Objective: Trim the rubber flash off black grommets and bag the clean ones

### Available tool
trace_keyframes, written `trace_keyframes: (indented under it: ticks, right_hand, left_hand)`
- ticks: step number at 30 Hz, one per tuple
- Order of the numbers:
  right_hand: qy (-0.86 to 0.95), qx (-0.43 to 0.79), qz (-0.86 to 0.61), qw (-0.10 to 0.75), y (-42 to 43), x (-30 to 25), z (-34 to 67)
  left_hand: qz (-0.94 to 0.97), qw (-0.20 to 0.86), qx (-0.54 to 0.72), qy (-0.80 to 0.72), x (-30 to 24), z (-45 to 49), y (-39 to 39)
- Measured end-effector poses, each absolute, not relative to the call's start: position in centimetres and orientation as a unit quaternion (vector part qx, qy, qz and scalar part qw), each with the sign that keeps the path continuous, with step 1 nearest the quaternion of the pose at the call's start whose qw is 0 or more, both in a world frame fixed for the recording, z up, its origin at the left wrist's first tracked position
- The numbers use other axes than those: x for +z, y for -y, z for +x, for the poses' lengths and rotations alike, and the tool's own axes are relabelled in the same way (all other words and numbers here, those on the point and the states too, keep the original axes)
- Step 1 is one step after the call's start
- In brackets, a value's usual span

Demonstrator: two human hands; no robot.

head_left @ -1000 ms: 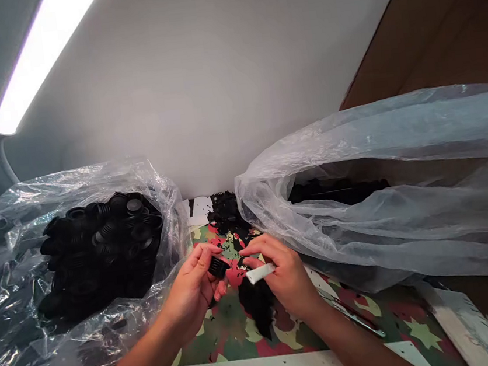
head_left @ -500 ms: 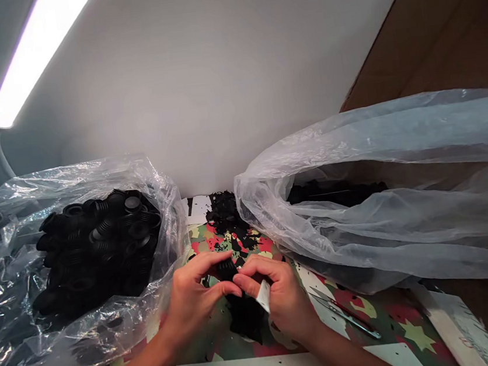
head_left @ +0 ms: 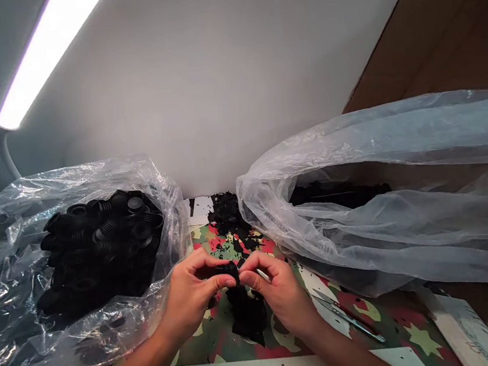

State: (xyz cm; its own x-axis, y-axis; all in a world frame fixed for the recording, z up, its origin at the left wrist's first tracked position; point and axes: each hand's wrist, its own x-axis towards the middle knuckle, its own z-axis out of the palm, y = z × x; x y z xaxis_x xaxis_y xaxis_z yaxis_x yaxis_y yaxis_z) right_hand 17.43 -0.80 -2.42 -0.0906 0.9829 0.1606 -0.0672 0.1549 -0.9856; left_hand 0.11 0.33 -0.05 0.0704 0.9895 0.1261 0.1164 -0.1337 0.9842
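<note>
My left hand (head_left: pixel 194 284) pinches a small black ribbed rubber part (head_left: pixel 226 271) between thumb and fingers. Touching the right side of that part are the fingertips of my right hand (head_left: pixel 278 288), closed round a thin white piece (head_left: pixel 263 275), perhaps a tool's handle. Most of it is hidden in my palm. Beneath both hands lies a heap of black scraps (head_left: pixel 247 315) on a camouflage-patterned cloth (head_left: pixel 216 327) with red patches and stars.
On the left, a clear plastic bag (head_left: pixel 10 262) holds many black ribbed parts (head_left: pixel 105 240). Another plastic bag (head_left: pixel 366 251) with black pieces lies open at right. Scissors (head_left: pixel 351 317) rest beside my right forearm. More black trimmings (head_left: pixel 229 211) pile against the wall. A lamp (head_left: pixel 49 58) glows upper left.
My right hand has turned, so less of the white piece shows. The black part is tilted differently between my fingers. The whole view has shifted slightly.
</note>
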Motion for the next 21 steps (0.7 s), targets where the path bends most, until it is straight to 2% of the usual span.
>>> trace_keyframes:
  ticks: [6, 10, 17, 21]
  right_hand:
    - [0.652, 0.340, -0.382, 0.559, 0.7, -2.2, 18.1]
    - [0.675, 0.284, -0.372, 0.571, 1.1, -2.0, 17.9]
    - [0.693, 0.252, -0.392, 0.550, 1.5, -2.3, 17.4]
    - [0.674, 0.277, -0.429, 0.533, 1.7, -2.0, 16.9]
  left_hand:
    - [0.585, 0.472, 0.455, -0.478, -0.4, 0.3, -0.2]
    - [0.623, 0.424, 0.442, -0.487, -0.1, 0.8, 0.1]
    - [0.680, 0.346, 0.416, -0.494, 0.0, 1.4, 0.5]
    - [0.691, 0.354, 0.409, -0.479, -0.1, 1.7, 0.5]
